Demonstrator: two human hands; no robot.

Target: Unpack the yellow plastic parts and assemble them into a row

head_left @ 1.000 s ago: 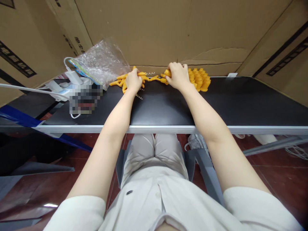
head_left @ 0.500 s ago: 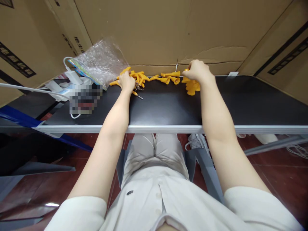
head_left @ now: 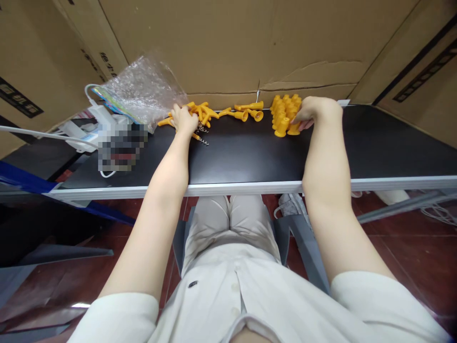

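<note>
My left hand (head_left: 184, 120) rests on a loose pile of yellow corkscrew pieces (head_left: 205, 112) with metal spirals, its fingers apart; the pieces beneath the palm are hidden. My right hand (head_left: 310, 113) is at the right side of a group of yellow bell-shaped caps (head_left: 282, 125) standing upright in rows. Its fingertips touch the nearest cap on the right, and the fingers look loose, not wrapped round it. Between the hands lie a few yellow corkscrews with flared ends (head_left: 255, 115) on their sides. One metal spiral (head_left: 204, 141) points out near my left wrist.
A clear plastic bag (head_left: 143, 90) leans against the cardboard wall (head_left: 228, 47) at the back left. Left of it lie a white power strip (head_left: 89, 136) with cables and a blurred-out item (head_left: 123, 147). The black table (head_left: 246, 157) has a pale metal front edge.
My right hand has moved from above the caps to their right side, uncovering the upright rows. My left hand's fingers have shifted slightly on the pile. The view has moved a little.
</note>
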